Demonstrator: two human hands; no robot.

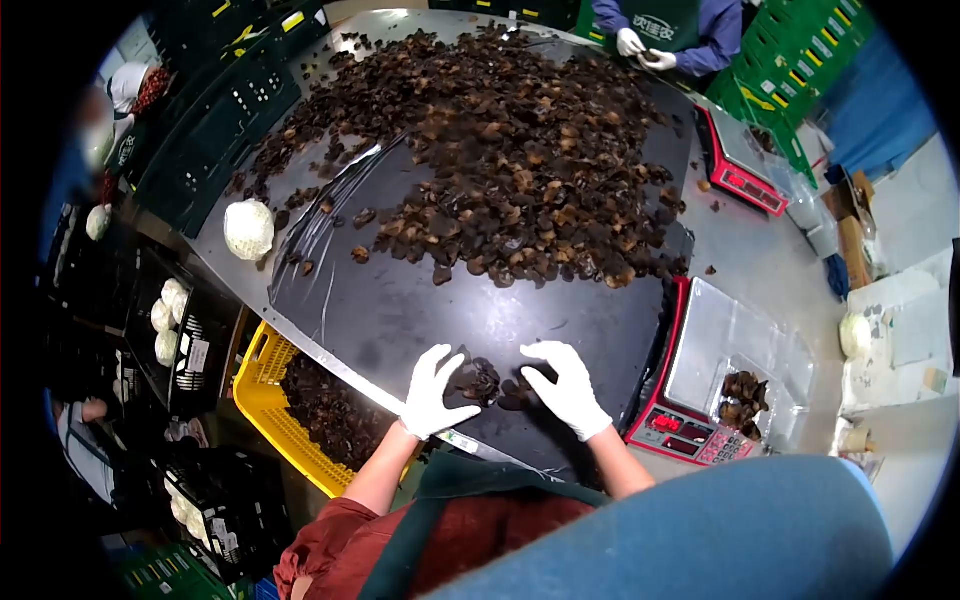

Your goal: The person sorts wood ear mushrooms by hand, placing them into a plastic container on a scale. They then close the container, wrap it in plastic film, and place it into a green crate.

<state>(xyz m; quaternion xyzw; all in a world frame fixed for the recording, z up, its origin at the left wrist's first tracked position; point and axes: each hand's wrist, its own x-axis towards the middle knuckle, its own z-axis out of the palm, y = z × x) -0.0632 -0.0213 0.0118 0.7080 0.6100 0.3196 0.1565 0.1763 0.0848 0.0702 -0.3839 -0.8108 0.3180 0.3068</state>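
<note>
On the dark tabletop in front of me lies a small cluster of dark brown mushroom pieces (480, 381). My left hand (436, 393), in a white glove, rests at its left side with fingers and thumb spread. Also gloved in white, my right hand (568, 390) is at the right, fingers apart, its thumb close to a dark piece (514, 394). Farther back spreads a large heap of brown mushrooms (520, 150). Close to my right hand stands a red digital scale (680, 432), with a clear plastic tray (795, 400) of mushroom pieces on it.
A yellow crate (262, 385) of dark pieces stands below the table's left edge. A white wrapped bundle (248, 230) sits on the metal table. A second red scale (740, 185) is back right. Across the table are a co-worker's gloved hands (645, 50). Green crates (810, 50) are stacked behind.
</note>
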